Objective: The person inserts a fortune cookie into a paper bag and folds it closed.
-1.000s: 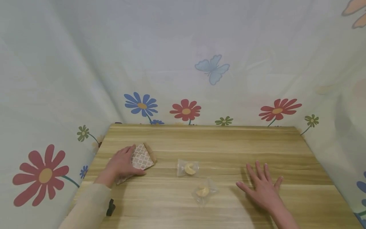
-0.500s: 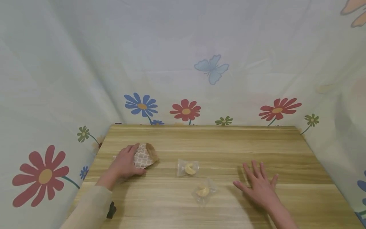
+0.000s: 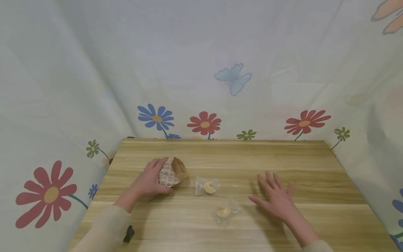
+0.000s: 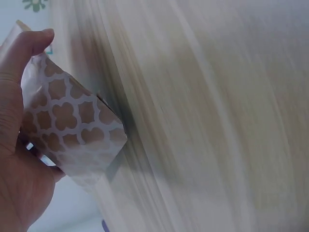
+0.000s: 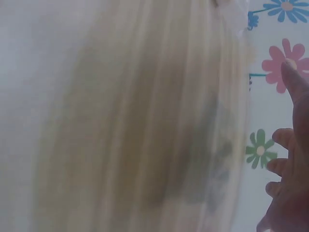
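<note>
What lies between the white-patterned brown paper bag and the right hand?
In the head view, a plastic-wrapped, curved yellow cookie lies between bag and hand, with a second wrapped cookie slightly nearer the camera.

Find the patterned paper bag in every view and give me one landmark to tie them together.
Head: left of centre, below mid-height; the paper bag has its open mouth facing right.
Left wrist: along the left side, one corner pointing toward the middle.
Right wrist: not in it.
Shared landmark: the wooden table, visible in all three.
</note>
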A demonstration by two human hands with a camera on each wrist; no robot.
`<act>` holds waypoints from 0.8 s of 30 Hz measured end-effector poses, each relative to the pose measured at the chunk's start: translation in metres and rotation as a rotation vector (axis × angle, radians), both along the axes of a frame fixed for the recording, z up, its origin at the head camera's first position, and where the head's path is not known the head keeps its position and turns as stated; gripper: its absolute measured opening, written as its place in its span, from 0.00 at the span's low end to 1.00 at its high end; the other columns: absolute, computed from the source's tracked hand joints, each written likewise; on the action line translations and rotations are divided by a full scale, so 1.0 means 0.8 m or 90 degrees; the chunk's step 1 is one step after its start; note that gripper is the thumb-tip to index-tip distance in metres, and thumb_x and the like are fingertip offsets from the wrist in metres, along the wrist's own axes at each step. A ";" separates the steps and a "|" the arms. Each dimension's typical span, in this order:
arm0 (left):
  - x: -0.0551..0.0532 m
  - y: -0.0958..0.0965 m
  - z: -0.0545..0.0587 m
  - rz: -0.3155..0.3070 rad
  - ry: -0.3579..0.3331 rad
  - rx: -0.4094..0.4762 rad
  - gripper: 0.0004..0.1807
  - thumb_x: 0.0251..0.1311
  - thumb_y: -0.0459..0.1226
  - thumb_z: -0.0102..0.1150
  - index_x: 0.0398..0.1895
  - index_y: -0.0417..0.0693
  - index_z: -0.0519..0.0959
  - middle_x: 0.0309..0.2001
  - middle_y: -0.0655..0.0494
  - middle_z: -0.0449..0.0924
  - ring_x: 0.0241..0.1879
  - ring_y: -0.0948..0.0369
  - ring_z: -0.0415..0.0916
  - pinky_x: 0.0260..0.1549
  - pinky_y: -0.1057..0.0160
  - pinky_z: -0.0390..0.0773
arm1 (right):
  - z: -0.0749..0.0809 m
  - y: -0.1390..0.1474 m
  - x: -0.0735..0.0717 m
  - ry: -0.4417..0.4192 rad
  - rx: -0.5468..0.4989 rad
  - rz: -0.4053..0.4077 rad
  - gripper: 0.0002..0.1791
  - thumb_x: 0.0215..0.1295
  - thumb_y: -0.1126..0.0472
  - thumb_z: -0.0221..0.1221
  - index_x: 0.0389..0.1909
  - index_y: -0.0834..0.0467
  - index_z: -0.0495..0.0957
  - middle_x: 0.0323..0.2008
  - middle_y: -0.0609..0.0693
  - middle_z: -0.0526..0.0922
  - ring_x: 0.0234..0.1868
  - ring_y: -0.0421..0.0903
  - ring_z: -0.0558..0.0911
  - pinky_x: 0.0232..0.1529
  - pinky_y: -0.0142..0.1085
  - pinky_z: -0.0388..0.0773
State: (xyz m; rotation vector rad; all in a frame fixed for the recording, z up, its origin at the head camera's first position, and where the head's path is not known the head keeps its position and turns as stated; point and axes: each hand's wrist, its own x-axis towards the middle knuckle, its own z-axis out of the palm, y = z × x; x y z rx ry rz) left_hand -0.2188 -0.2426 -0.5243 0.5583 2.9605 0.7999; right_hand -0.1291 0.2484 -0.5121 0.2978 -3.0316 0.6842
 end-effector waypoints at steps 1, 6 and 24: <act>0.001 0.004 0.001 -0.005 -0.001 0.003 0.72 0.36 0.57 0.87 0.85 0.49 0.55 0.76 0.38 0.63 0.70 0.40 0.67 0.66 0.32 0.72 | 0.002 -0.003 -0.003 0.002 -0.001 0.007 0.51 0.69 0.29 0.63 0.83 0.55 0.63 0.83 0.65 0.55 0.83 0.71 0.48 0.69 0.83 0.34; 0.007 0.023 0.005 -0.025 -0.009 0.027 0.72 0.36 0.54 0.88 0.86 0.50 0.55 0.76 0.37 0.62 0.70 0.40 0.66 0.66 0.32 0.72 | 0.010 -0.020 -0.016 0.008 -0.004 0.045 0.50 0.69 0.30 0.63 0.83 0.55 0.63 0.82 0.63 0.59 0.82 0.68 0.55 0.73 0.79 0.42; 0.019 0.043 0.005 -0.031 -0.003 0.043 0.70 0.38 0.52 0.87 0.86 0.54 0.55 0.76 0.43 0.63 0.70 0.44 0.66 0.65 0.34 0.73 | 0.033 -0.099 -0.074 -0.075 -0.127 0.232 0.42 0.73 0.40 0.66 0.78 0.61 0.69 0.75 0.61 0.73 0.76 0.62 0.71 0.75 0.59 0.66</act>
